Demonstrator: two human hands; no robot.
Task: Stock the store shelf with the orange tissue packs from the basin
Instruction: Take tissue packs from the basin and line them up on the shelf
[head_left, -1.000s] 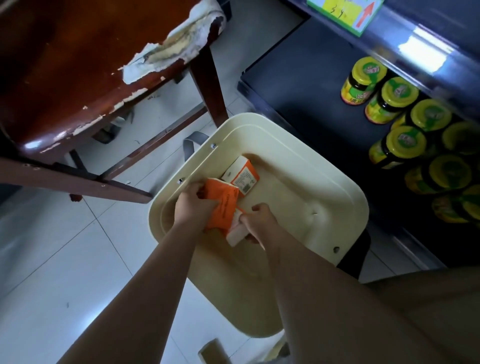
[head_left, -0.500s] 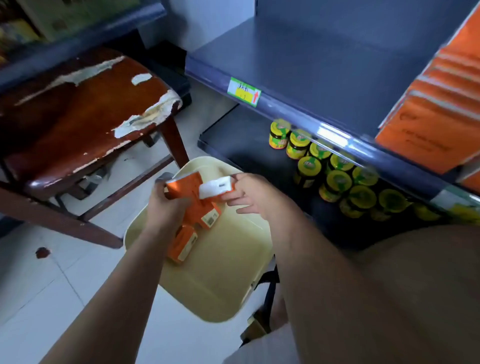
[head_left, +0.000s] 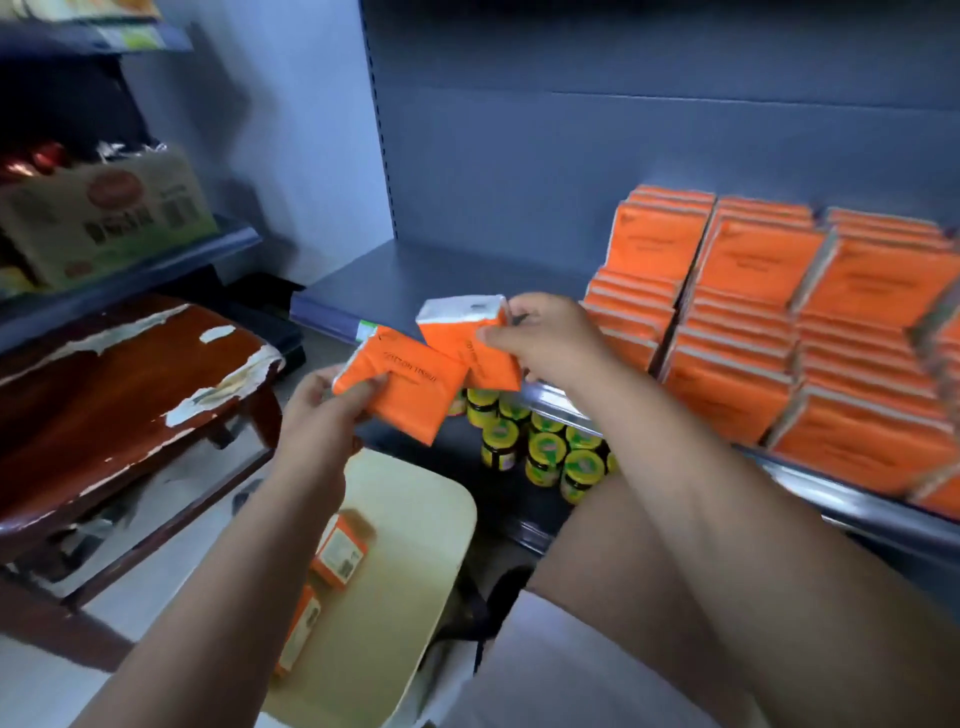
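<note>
Grey shelf (head_left: 441, 275) carries stacked orange packs (head_left: 753, 338) at right. Cream basin (head_left: 415, 545) below holds two loose packs (head_left: 340, 551). Left hand (head_left: 317, 431) fingers pinch one tissue pack (head_left: 410, 384), its long axis sloping down rightward. Right hand (head_left: 545, 338) fingers grip a second pack (head_left: 467, 343), near upright with its white end up, at the shelf edge.

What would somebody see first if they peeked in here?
The bright orange stacked packs on the shelf at the right jump out first. In the middle, the left hand grips one loose pack and the right hand pinches another pack. Below sits the cream basin with leftover packs inside.
</note>
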